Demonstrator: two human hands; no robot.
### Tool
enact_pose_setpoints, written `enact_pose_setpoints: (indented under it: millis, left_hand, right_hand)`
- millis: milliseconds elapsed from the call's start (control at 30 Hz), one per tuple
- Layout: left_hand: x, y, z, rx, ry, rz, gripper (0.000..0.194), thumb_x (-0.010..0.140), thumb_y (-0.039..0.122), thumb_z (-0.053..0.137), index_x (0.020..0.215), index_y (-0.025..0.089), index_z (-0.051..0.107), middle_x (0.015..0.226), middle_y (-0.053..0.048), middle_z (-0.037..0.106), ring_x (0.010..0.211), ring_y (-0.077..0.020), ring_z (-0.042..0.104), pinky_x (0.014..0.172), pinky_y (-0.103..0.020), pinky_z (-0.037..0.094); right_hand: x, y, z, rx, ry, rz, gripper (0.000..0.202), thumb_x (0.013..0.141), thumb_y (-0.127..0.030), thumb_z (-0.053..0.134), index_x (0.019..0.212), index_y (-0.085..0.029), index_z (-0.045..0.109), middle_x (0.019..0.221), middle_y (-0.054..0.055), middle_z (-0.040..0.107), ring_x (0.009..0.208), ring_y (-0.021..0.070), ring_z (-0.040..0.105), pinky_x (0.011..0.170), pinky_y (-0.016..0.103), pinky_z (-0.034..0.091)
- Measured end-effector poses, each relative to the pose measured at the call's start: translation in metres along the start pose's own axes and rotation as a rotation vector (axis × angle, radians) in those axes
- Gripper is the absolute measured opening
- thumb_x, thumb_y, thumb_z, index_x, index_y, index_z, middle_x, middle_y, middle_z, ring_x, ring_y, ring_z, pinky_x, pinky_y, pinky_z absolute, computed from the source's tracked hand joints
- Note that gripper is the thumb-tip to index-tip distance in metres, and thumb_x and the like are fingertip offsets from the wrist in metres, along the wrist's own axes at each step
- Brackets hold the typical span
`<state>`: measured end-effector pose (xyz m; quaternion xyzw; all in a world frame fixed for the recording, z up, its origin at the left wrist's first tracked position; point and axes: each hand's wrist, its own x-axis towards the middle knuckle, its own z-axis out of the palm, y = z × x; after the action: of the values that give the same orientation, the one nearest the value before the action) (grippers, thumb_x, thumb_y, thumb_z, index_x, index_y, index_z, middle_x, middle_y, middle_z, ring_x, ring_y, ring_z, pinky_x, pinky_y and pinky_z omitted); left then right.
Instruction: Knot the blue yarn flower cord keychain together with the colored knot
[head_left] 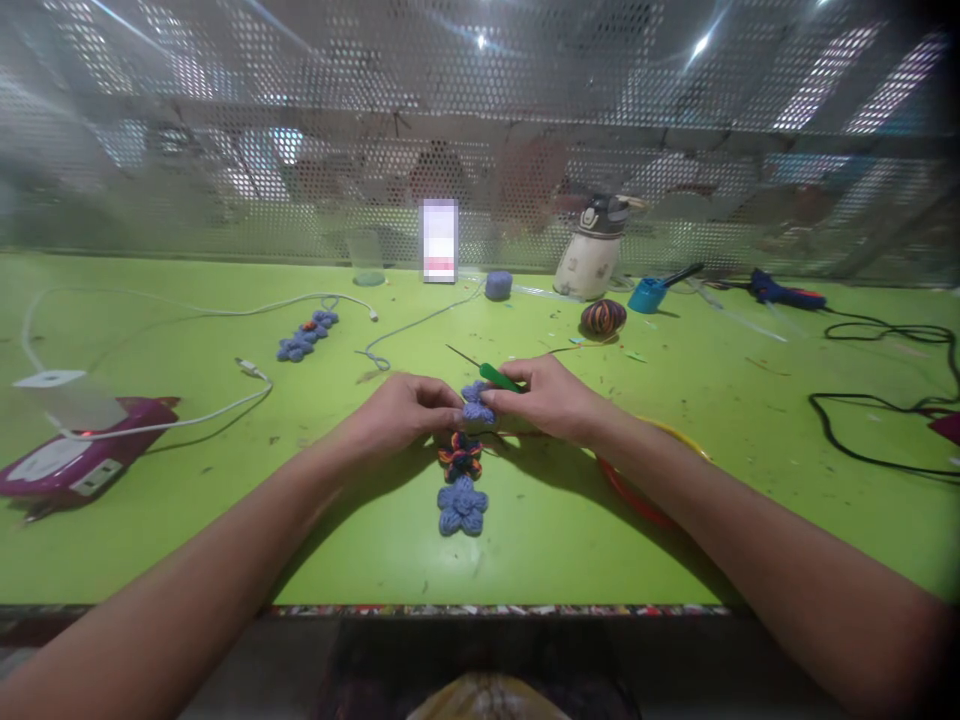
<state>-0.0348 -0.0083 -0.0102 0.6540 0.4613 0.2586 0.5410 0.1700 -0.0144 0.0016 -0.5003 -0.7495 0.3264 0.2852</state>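
From the head camera, the left hand's (403,408) fingers pinch a blue flower (478,412) over the tabletop (570,560). The right hand's (551,398) fingers clamp a green hook (498,377). Nearer, 1 striped flower (460,457) and 1 flat flower (462,506) look done; the pinched one maybe isn't. The top is green, with scraps. Behind stands a wall (247,130) full of holes.

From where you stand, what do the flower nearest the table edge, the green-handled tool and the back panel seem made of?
The flower: soft, matte yarn; looped strands show. The tool: a smooth handle, probably plastic from its even green, with a thin dark shaft, perhaps metal. The panel: likely metal, finish unclear; rows of small holes show.
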Motion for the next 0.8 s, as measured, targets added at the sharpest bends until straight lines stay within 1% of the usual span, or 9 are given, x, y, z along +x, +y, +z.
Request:
enact_pose_setpoints:
  millis: [133,267,367,467,533,600,633,700,800]
  left_hand:
    - [-0.001,0.005,-0.008,0.037,0.0,0.005,0.022,0.07,0.034,0.072,0.078,0.014,0.07,0.073,-0.008,0.069,0.065,-0.0171,0.061,0.066,-0.033,0.046]
    - [-0.002,0.009,-0.014,0.141,0.045,0.022,0.022,0.069,0.035,0.072,0.078,0.015,0.07,0.069,-0.004,0.067,0.062,-0.0148,0.057,0.062,-0.03,0.043]
    - [-0.003,0.012,-0.019,0.225,0.057,0.024,0.022,0.069,0.036,0.07,0.079,0.016,0.071,0.065,-0.002,0.066,0.06,-0.0145,0.056,0.059,-0.028,0.04]
    - [-0.005,0.013,-0.023,0.277,0.117,0.027,0.021,0.07,0.038,0.069,0.078,0.018,0.071,0.069,-0.003,0.068,0.062,-0.0153,0.057,0.06,-0.028,0.04]
    - [-0.006,0.013,-0.026,0.253,0.166,0.042,0.019,0.07,0.036,0.069,0.077,0.019,0.072,0.071,-0.004,0.068,0.064,-0.016,0.058,0.061,-0.028,0.041]
    - [-0.007,0.013,-0.029,0.165,0.171,0.043,0.018,0.069,0.035,0.071,0.078,0.02,0.071,0.067,-0.004,0.067,0.062,-0.0158,0.057,0.06,-0.028,0.041]
    - [-0.008,0.014,-0.029,0.111,0.161,0.035,0.018,0.069,0.034,0.072,0.08,0.02,0.071,0.063,-0.003,0.065,0.059,-0.015,0.056,0.057,-0.027,0.04]
    - [-0.009,0.015,-0.031,0.051,0.15,0.012,0.022,0.069,0.035,0.072,0.085,0.02,0.07,0.054,0.0,0.056,0.05,-0.0122,0.048,0.05,-0.025,0.033]
    - [-0.011,0.019,-0.033,0.116,0.228,0.008,0.025,0.067,0.036,0.074,0.086,0.021,0.07,0.049,0.004,0.046,0.044,-0.0094,0.035,0.046,-0.024,0.023]
  right_hand:
    - [-0.001,0.0,0.001,0.002,0.016,0.021,0.021,0.079,-0.034,0.06,0.076,-0.014,0.067,0.067,0.001,0.06,0.062,0.013,0.048,0.059,0.027,0.037]
    - [-0.004,-0.003,0.003,0.001,0.041,0.042,0.021,0.08,-0.034,0.061,0.075,-0.015,0.067,0.066,0.001,0.059,0.06,0.013,0.048,0.056,0.027,0.037]
    - [-0.005,-0.007,0.005,-0.009,0.039,0.08,0.019,0.08,-0.032,0.06,0.076,-0.014,0.067,0.065,0.001,0.06,0.058,0.0122,0.047,0.054,0.026,0.036]
    - [-0.007,-0.01,0.006,-0.012,0.034,0.089,0.018,0.08,-0.03,0.059,0.077,-0.014,0.067,0.066,0.002,0.06,0.058,0.0123,0.048,0.053,0.026,0.036]
    - [-0.008,-0.012,0.006,-0.026,0.04,0.073,0.016,0.08,-0.029,0.06,0.074,-0.014,0.066,0.065,0.002,0.06,0.059,0.0126,0.048,0.053,0.026,0.035]
    - [-0.008,-0.013,0.007,-0.045,0.047,0.057,0.016,0.079,-0.028,0.06,0.071,-0.015,0.064,0.064,0.001,0.058,0.06,0.0127,0.048,0.053,0.026,0.035]
    - [-0.008,-0.014,0.007,-0.054,0.051,0.053,0.016,0.079,-0.027,0.06,0.07,-0.015,0.064,0.064,0.001,0.058,0.06,0.0126,0.047,0.053,0.026,0.034]
    - [-0.008,-0.015,0.006,-0.06,0.052,0.057,0.015,0.079,-0.026,0.06,0.069,-0.015,0.063,0.063,0.001,0.057,0.06,0.0125,0.047,0.053,0.026,0.034]
    - [-0.008,-0.015,0.006,-0.03,0.045,0.084,0.013,0.078,-0.025,0.061,0.072,-0.015,0.065,0.065,0.002,0.059,0.06,0.0129,0.05,0.054,0.026,0.036]
